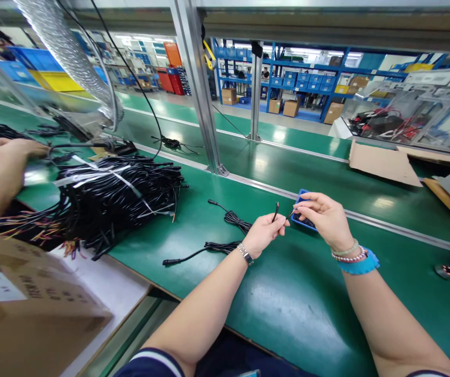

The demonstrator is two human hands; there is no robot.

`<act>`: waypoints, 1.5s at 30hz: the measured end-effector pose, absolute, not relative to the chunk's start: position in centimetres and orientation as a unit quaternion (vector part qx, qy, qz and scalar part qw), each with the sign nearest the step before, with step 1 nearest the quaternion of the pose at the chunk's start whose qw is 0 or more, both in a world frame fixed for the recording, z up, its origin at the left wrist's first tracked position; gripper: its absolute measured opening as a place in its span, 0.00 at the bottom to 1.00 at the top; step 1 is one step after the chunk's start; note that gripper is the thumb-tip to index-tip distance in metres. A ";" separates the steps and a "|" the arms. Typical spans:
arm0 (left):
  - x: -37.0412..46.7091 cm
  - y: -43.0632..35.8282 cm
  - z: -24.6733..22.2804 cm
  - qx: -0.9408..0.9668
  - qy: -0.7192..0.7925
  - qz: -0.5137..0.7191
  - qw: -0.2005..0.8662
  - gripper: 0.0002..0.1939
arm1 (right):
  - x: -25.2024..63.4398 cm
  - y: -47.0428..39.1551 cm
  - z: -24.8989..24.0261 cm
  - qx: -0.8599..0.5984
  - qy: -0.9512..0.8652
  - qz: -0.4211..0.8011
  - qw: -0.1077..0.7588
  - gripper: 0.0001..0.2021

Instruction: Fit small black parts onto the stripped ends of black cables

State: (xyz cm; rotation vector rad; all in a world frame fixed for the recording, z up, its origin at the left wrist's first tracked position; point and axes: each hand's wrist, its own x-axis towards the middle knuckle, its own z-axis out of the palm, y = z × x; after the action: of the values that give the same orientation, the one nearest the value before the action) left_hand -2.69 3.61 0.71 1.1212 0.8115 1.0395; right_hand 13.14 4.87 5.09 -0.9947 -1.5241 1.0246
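Black, round-sheathed cable, right of centre: left hand grips it. Right hand pinches thin wires; keep grips close.

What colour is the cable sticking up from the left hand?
The cable is black on the outside, seen best in the head view.

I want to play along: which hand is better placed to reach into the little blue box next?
Probably the right hand: it overlaps the box in this picture and looks nearer, though it seems to pinch a wire. The left hand looks farther off, gripping a black cable.
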 end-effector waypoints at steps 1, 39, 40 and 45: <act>-2.7 3.6 0.7 0.493 0.356 0.457 0.649 0.12 | 13.1 4.9 5.1 -0.413 -0.630 0.423 0.504 0.15; -3.3 3.4 2.8 0.438 0.315 0.605 0.587 0.13 | 10.9 4.1 5.0 -0.447 -0.700 0.402 0.385 0.12; -3.2 3.2 3.3 0.451 0.329 0.620 0.551 0.13 | 10.2 4.0 5.1 -0.430 -0.729 0.389 0.363 0.11; -4.1 2.2 6.4 0.566 0.385 0.639 0.351 0.11 | 6.7 4.6 7.0 -0.350 -0.797 0.293 0.394 0.07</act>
State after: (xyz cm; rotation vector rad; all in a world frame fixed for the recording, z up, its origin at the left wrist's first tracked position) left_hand -4.10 2.17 6.39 1.4658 0.9969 1.6551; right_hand 6.68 4.55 7.00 -0.8887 -2.0230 0.7443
